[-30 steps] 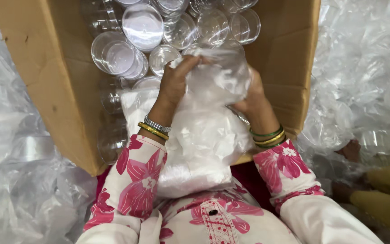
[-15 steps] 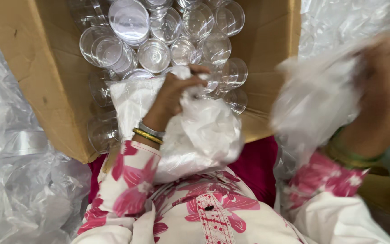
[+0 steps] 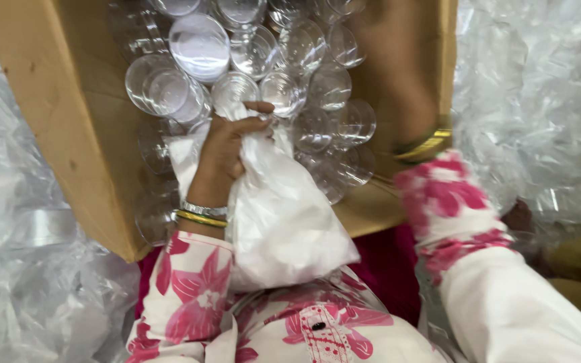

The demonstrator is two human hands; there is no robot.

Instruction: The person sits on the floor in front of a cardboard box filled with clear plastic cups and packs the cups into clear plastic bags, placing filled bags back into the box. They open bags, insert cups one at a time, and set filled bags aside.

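Head view, looking straight down into a cardboard box (image 3: 55, 128) full of clear plastic cups (image 3: 200, 47), some upright, some on their sides. The left hand (image 3: 226, 144) is closed tight around the gathered neck of a white plastic bag (image 3: 284, 215), its thumb lying across the top near the cups; the bag bulges below the fist and rests against the person's lap, over the front edge of the box. The right hand (image 3: 388, 74) reaches up along the right inner wall of the box, just beside the cups; it is blurred, so I cannot tell whether it is wide, narrow or holding anything. Bangles (image 3: 425, 144) ring that wrist above a pink flowered sleeve (image 3: 448, 205). Crumpled clear plastic wrapping (image 3: 539, 101) lies on both sides of the box.
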